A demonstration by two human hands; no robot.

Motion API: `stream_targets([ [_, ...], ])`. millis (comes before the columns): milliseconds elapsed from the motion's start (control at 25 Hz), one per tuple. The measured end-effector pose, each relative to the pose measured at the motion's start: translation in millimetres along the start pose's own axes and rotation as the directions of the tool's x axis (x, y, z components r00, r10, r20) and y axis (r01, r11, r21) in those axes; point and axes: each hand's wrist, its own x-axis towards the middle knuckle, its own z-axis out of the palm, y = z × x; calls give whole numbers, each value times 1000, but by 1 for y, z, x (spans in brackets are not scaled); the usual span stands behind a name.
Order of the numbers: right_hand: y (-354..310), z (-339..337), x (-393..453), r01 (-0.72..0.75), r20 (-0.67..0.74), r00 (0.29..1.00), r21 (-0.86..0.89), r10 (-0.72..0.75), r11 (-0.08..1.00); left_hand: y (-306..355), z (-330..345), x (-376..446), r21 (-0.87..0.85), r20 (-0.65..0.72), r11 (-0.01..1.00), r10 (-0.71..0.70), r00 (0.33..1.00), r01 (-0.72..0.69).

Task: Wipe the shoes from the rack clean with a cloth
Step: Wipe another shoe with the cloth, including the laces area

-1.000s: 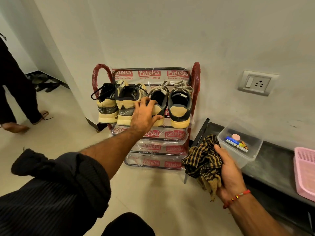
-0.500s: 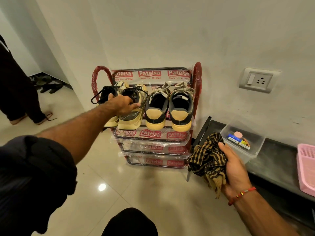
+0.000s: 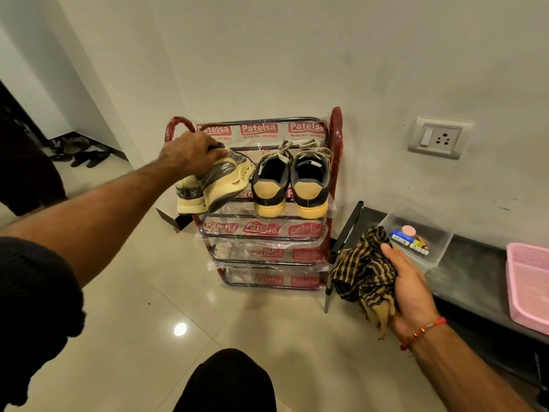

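A: Holding both cream-and-grey sneakers (image 3: 212,181) pinched together at their collars, the left hand (image 3: 193,151) hangs them heels-down off the rack's (image 3: 335,173) top-left corner, toes pointing up toward 1 o'clock.

B: And the cloth?

A: The striped cloth (image 3: 361,270) is bunched in the right hand (image 3: 408,288), fingers closed round it, low at about 4 o'clock from the sneakers and well apart from them.

B: So what does the next move turn on?

A: Closing that gap. The sneakers' long axis runs roughly from 7 to 1 o'clock, so the cloth hand would meet their sides coming in from the lower right. Whether the soles touch the shelf edge I can't quite tell; probably clear.

B: Anything else on the rack?

A: The dark pair (image 3: 292,181) sits on the top shelf at 3 o'clock, heels toward us, untouched.
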Motion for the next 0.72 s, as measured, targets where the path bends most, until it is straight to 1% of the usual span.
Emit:
stream_targets([
  [80, -4, -2, -6, 6, 20, 1000, 29, -7, 1000, 14, -30, -20, -130, -15, 991, 2, 1000, -4],
  [200, -13, -8, -20, -8, 58, 998, 44, 5, 999, 46, -72, -68, -313, -52, 950, -27, 998, 9],
  [280, -20, -13, -30, -29, 70, 997, 47, 26, 998, 72, -89, -106, -410, -24, 911, -56, 998, 41],
  [360, -29, -19, -44, -50, 54, 997, 62, 47, 997, 98, -93, -146, -516, 44, 851, -83, 996, 94],
  [400, -36, -23, -53, -50, 35, 998, 69, 48, 996, 111, -90, -166, -598, 97, 791, -90, 991, 130],
  [440, -44, -28, -63, -52, 17, 999, 77, 51, 996, 123, -81, -183, -692, 171, 698, -87, 981, 183],
  [480, -52, -35, -71, -47, 3, 999, 78, 46, 996, 135, -69, -198, -783, 256, 572, -59, 965, 243],
  [520, -61, -43, -80, -30, 5, 1000, 79, 29, 996, 146, -53, -210, -853, 338, 424, 5, 941, 305],
  [560, -71, -51, -90, -3, 11, 1000, 83, 2, 997, 158, -33, -220, -888, 411, 261, 79, 908, 379],
  [600, -81, -58, -99, 21, 23, 999, 93, -23, 995, 170, -11, -227, -882, 469, 125, 141, 872, 454],
  [640, -90, -65, -106, 45, 21, 999, 107, -48, 993, 181, 9, -232, -860, 506, 34, 191, 841, 510],
  [680, -98, -75, -114, 85, 8, 996, 114, -86, 990, 196, 30, -238, -834, 532, -18, 238, 813, 551],
  [720, -106, -86, -120, 135, 1, 991, 109, -136, 985, 212, 48, -244, -813, 548, -48, 275, 790, 580],
])
